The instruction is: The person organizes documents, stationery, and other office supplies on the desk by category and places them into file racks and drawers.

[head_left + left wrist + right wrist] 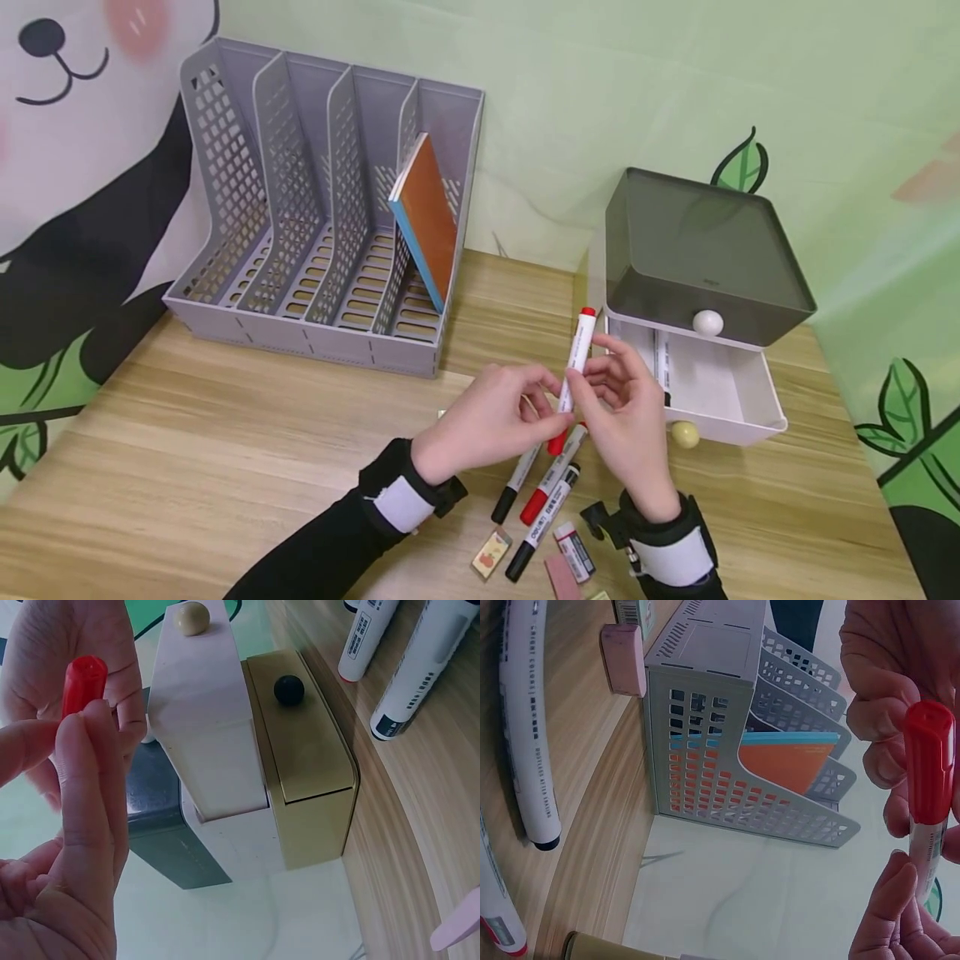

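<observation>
Both hands hold a white whiteboard marker with a red cap [576,354] above the table, tilted, its red cap at the lower end. My left hand [491,421] pinches it near the cap, while my right hand [626,417] pinches the barrel higher up, thumb and fingertips on it. In the left wrist view the red cap [84,684] stands up between fingertips; the right wrist view shows the cap [930,761] close up. Under the hands lie a red-capped marker [551,482] and black-capped markers [545,518], partly covered by the left hand.
A small drawer box [705,242] stands at right; its white drawer [750,421] is pulled out with a marker [663,367] inside. A grey file rack [300,333] at back left holds an orange book [427,217]. Erasers [573,552] and a pink block [562,577] lie in front.
</observation>
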### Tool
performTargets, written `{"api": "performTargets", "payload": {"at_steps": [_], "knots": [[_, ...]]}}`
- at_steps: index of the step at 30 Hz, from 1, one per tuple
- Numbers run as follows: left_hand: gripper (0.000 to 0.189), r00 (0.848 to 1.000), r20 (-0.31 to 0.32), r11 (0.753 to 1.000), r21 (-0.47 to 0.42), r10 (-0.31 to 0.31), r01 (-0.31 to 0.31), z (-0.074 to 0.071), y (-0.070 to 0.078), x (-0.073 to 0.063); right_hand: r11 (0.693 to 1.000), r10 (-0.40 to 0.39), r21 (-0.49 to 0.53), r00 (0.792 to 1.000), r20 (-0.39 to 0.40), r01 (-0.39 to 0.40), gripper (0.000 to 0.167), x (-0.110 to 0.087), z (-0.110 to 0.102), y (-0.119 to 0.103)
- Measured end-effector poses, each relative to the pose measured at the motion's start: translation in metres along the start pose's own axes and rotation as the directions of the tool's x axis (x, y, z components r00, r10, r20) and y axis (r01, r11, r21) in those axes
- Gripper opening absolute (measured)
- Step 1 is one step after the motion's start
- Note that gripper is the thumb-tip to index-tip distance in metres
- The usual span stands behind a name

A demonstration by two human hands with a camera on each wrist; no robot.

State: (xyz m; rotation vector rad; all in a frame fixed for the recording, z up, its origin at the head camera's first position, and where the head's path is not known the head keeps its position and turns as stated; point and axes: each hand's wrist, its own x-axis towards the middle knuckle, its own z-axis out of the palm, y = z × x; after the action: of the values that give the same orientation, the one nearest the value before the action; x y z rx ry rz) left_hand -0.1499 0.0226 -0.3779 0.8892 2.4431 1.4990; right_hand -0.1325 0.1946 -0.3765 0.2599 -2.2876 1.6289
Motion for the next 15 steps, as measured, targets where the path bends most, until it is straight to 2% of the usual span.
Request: {"api": "performTargets", "payload": {"at_steps": [11, 15], "knots": [[0.02, 0.999, -0.001, 0.999, 0.001, -0.035, 0.035, -0.001, 0.002, 0.0, 0.999, 0.028, 0.017, 0.999, -0.041, -0.027, 0.038, 0.003, -0.009, -0.001], [0.018, 0.999, -0.019, 1.0, 0.008, -0.026, 0.026, -0.001, 0.001, 0.0, 0.998, 0.057, 0.005, 0.997, -0.043, -0.057, 0.039, 0.004, -0.015, -0.001]]}}
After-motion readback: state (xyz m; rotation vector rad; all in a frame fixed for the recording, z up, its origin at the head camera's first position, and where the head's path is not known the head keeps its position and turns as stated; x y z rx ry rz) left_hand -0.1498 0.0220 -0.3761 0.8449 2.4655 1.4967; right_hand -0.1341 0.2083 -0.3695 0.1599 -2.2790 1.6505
